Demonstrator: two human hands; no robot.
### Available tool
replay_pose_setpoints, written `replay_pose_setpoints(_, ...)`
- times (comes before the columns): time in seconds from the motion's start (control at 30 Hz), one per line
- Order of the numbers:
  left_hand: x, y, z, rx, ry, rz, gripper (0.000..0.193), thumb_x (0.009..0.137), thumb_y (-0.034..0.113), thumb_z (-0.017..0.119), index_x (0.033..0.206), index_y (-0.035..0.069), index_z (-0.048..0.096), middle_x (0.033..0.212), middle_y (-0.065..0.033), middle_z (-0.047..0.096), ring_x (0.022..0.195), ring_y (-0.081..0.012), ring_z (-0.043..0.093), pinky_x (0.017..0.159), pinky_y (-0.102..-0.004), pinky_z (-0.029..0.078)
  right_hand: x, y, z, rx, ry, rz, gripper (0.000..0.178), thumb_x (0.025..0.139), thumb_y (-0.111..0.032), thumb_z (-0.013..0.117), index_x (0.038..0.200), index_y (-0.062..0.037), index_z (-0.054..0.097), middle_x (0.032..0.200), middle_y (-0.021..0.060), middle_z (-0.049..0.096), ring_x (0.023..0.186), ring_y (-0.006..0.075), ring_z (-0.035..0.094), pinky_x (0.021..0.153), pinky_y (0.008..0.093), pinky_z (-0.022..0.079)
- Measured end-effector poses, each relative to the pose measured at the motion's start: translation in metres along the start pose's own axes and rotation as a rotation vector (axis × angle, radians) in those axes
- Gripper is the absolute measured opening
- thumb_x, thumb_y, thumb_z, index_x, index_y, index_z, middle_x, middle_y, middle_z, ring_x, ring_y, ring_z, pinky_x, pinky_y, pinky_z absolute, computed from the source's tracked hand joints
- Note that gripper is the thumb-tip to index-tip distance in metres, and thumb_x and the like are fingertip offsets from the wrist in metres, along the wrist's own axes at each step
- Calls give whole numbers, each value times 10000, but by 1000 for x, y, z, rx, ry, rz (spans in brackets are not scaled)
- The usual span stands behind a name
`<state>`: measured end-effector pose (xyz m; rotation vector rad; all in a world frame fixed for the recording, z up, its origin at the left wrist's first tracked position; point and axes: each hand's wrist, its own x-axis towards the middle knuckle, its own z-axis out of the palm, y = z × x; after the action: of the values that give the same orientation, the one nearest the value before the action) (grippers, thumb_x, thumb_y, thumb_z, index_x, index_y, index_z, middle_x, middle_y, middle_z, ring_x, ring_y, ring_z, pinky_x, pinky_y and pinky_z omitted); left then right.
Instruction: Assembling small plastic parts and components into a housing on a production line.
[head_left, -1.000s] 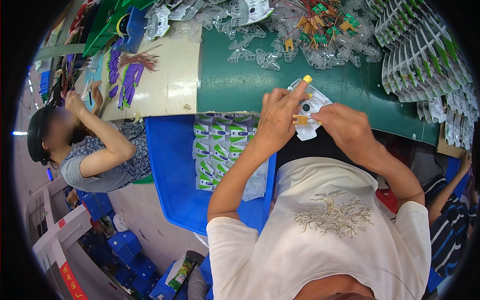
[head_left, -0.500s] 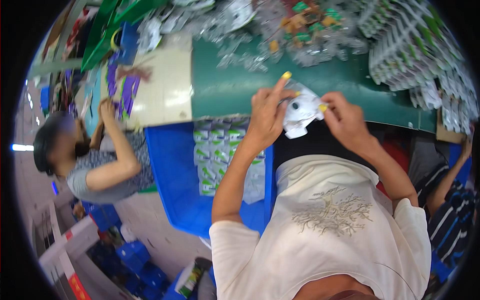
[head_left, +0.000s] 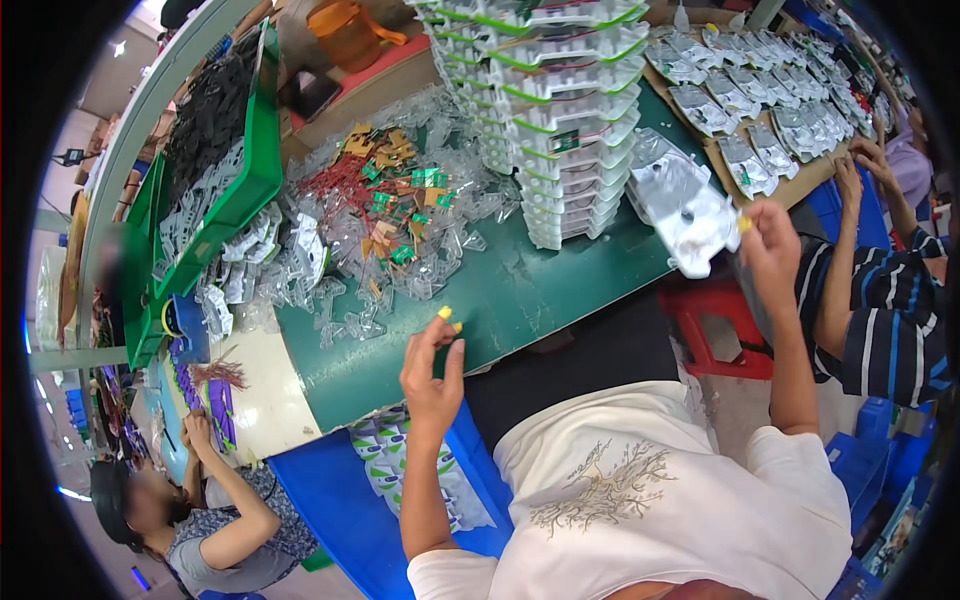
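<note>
My right hand (head_left: pixel 772 255) pinches the near right edge of a white, partly clear plastic housing (head_left: pixel 690 215) with a dark round spot on it. The housing is held close to the table edge, right of a tall stack of similar white housings with green edges (head_left: pixel 565 120). Nothing is in my left hand (head_left: pixel 433 385), which hovers by the front edge of the green table (head_left: pixel 400 365) with thumb and fingers apart. Yellow covers sit on some fingertips of both hands. Left of the stack spreads a pile of clear plastic parts (head_left: pixel 455 275) with small green boards and red wires (head_left: pixel 385 190).
Green bins (head_left: pixel 262 130) of black and clear parts stand at the left. A blue bin (head_left: pixel 335 515) with packed white-green pieces is below the table edge. Co-workers sit on both sides. A red stool (head_left: pixel 715 325) and rows of white housings (head_left: pixel 740 95) are at the right.
The view has swung to the right. My hands, both at the white housing before, are now apart: the left has let go, and the right has carried the housing rightward beside the stack.
</note>
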<state>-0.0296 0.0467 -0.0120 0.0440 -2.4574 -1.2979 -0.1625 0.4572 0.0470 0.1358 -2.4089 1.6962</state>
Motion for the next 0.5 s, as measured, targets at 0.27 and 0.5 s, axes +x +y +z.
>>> replay_pose_setpoints(0.27,0,14,1,116,-67,69,372,836,-58,687,1200,-29,618,922,-139,686,837,-275,646,765,-374,522,87,50,17,88,-89,-30,125,953,-35,571,1078,-40,566,719,-36,539,566,28,473,480,190,362)
replay_pose_setpoints(0.5,-12,-17,-38,166,85,-49,239,856,-17,687,1094,-15,670,841,-128,659,739,-257,633,668,-342,506,45,45,17,23,109,-194,252,1015,-166,567,1238,-49,578,828,-29,562,620,22,428,527,173,324)
